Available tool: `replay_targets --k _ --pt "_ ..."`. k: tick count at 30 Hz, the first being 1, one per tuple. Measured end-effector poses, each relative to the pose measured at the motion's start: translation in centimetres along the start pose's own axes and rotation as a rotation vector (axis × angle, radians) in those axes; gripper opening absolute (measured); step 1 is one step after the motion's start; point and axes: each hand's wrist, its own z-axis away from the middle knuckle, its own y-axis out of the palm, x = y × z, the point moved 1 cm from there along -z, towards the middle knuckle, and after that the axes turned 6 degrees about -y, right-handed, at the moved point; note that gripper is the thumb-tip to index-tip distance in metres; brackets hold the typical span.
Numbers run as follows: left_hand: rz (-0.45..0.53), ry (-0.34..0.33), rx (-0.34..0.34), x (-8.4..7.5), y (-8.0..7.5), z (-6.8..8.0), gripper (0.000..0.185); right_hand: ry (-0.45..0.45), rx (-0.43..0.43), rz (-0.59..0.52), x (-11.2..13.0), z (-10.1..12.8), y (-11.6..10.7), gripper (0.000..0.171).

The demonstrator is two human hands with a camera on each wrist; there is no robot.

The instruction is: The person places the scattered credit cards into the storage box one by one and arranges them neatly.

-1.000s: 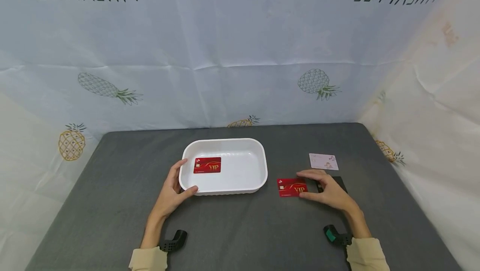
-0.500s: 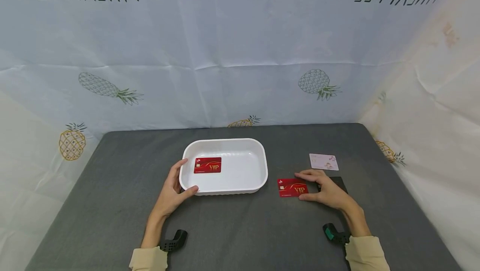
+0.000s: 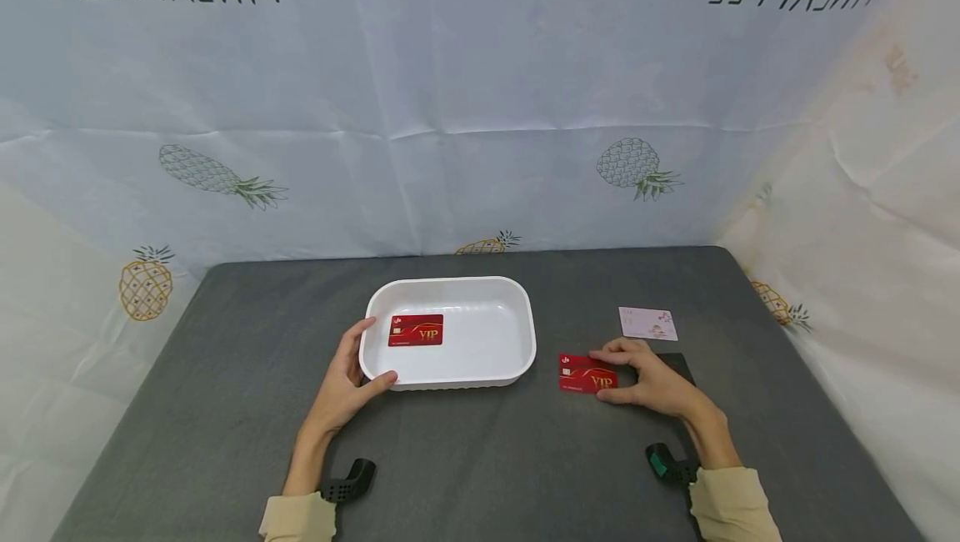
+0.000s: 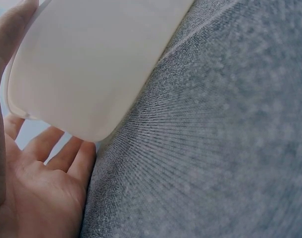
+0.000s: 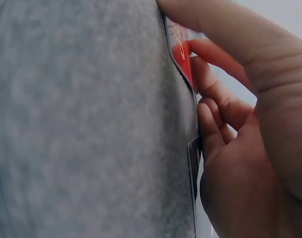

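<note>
Two bare hands, sleeved arms
Beige cuffs at lower frame; black wrist mounts, the right hand's (image 3: pixel 652 379) with a teal spot.

Pale card (image 3: pixel 647 323), pineapple-print backdrop (image 3: pixel 480 108)

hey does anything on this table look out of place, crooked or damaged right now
Nothing looks damaged or spilled. One red VIP card lies flat in the white tray, which the left hand grips at its near-left corner. The right hand pinches a second red card, its edge tilted up off the grey table. A pale card lies beyond.
</note>
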Motion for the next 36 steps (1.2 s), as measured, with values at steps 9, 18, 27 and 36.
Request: replay_targets --k 9,18,27,36 --pt "0.013 -0.002 0.006 0.1 0.0 0.0 0.089 -0.026 -0.087 0.099 -0.4 -0.1 1.2 0.052" --pt "0.014 -0.002 0.006 0.1 0.1 -0.3 0.089 0.004 -0.102 0.117 -0.3 -0.1 1.2 0.052" --pt "0.013 0.003 0.004 0.2 0.0 -0.2 0.089 -0.019 -0.131 0.128 -0.2 -0.2 1.1 0.052" --pt "0.007 0.008 0.003 0.2 -0.1 -0.1 0.089 -0.025 -0.131 0.105 0.3 -0.6 0.6 0.052"
